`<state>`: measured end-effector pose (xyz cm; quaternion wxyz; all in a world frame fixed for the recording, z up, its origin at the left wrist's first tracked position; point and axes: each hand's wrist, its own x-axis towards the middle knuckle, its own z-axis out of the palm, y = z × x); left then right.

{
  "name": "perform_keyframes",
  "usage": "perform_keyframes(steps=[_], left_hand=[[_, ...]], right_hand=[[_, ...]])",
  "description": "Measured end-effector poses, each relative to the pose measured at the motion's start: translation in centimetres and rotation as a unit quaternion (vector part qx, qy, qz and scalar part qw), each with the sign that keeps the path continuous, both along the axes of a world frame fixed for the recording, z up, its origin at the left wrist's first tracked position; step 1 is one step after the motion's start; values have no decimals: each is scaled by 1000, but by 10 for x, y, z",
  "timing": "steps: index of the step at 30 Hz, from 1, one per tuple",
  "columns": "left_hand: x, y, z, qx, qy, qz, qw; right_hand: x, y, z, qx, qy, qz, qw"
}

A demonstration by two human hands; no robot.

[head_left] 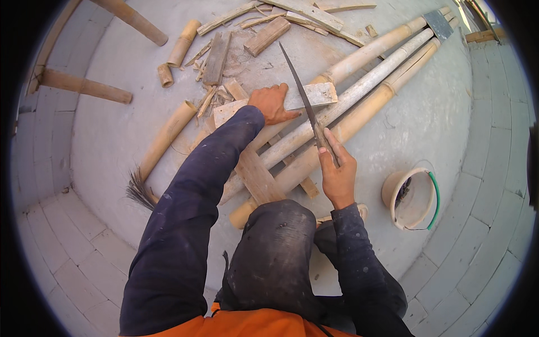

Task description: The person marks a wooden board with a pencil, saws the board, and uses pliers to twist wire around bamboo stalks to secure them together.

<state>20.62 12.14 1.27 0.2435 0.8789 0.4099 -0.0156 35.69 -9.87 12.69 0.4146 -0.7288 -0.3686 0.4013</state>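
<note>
My left hand (pixel 274 105) presses down on a short pale wooden board (pixel 315 96), its fingers curled over the wood. The board lies across bamboo poles (pixel 359 124) that rest on the floor. My right hand (pixel 340 173) is closed round the handle of a handsaw (pixel 307 104). The long, tapering dark blade points up and away to the left, passing over the board near its right end. From this view I cannot tell if the teeth touch the wood. My knee sits close to a wider plank (pixel 258 175) lying under the poles' near end.
A pale bucket (pixel 411 197) with a green-covered handle stands at right. Wood offcuts (pixel 266 36) and splinters lie at the far side. A bamboo pole (pixel 168 137) and a bristle brush (pixel 141 190) lie at left. Block walls (pixel 488 168) flank the floor.
</note>
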Motion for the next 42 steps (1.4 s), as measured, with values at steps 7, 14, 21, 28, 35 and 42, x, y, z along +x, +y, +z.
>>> perform_keyframes(steps=[7,14,21,28,35,42], left_hand=[[-25,7,0,-30,28,10,999],[5,7,3,-10,-3,-19,1000],[-23,9,-2,-32,33,-1,999],[-17,10,-4,-18,11,-1,1000],[-7,14,5,-28,5,-17,999],[-27,12,-7,-13,10,-9,1000]], right_hand=[[-24,-105,39,4,24,-20,999],[-5,18,-4,22,-50,2,998],[-29,-93,29,21,-18,5,1000],[-24,-34,-15,14,3,-20,1000],[-11,-26,-21,36,-2,-18,999],[-38,-97,14,17,-4,-23,1000]])
